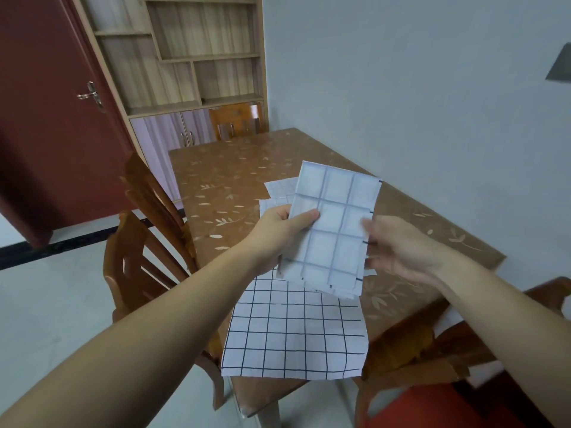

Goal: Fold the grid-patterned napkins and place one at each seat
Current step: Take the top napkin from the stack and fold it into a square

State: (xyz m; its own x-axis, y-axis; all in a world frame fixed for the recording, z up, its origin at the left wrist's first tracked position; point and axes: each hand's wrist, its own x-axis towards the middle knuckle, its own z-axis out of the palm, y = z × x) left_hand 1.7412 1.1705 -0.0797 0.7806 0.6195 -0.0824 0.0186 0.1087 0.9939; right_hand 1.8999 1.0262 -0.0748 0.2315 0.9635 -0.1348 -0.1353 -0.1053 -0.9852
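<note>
A folded white cloth napkin with a pale blue-grey grid is held up above the brown leaf-patterned bench, tilted with its far end raised. The left hand grips its left edge, thumb pressed across the top face and fingers curled beneath. The right hand sits at the napkin's right edge, thumb and fingers spread loosely toward the cloth. It is blurred, so whether it pinches the edge or only touches it cannot be told. Below, a second white napkin with a dark grid lies unfolded and flat on the bench, its near end hanging over the edge. Further white grid napkins lie on the bench beyond, partly hidden behind the raised one. Wooden chairs stand around the bench — one at the left side, one at the far end, one at the near right.
</note>
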